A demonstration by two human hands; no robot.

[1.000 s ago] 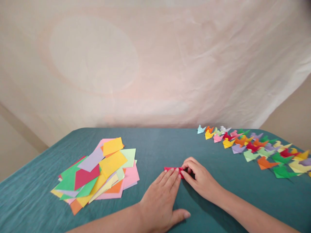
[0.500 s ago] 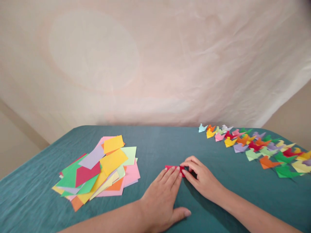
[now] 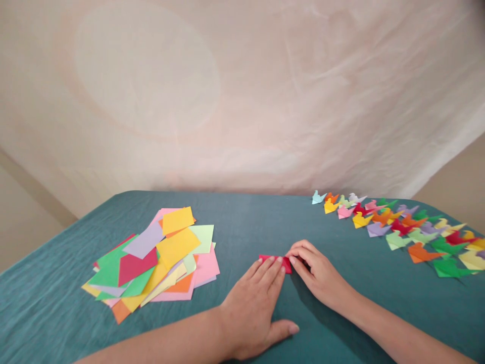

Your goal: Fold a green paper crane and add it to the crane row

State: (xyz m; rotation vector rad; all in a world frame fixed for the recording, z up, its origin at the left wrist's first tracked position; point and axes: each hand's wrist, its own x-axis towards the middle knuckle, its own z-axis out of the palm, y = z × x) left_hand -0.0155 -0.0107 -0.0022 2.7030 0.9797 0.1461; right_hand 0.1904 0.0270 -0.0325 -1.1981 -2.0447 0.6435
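Note:
A small piece of folded red paper (image 3: pixel 288 266) lies on the teal cloth in front of me. My left hand (image 3: pixel 255 303) rests flat across it, with the fingertips pressing on its middle and the thumb stretched off to the right on the cloth. At the paper's upper right end, my right hand (image 3: pixel 316 275) has thumb and index finger pinched together on the edge. Most of the paper's middle and lower part is hidden under my left fingers, so I cannot make out its folds.
To the left, a loose pile of coloured paper sheets (image 3: pixel 178 247) spreads over the teal tablecloth (image 3: pixel 242 217). Several small origami birds (image 3: pixel 397 240) stand in slanting rows at the right and far right. A pale cloth backdrop (image 3: pixel 257 101) hangs behind the table.
My right thumb and index finger have closed together at the paper's right end, and more of its red surface shows there. My left hand stays flat in place. The view has tilted slightly.

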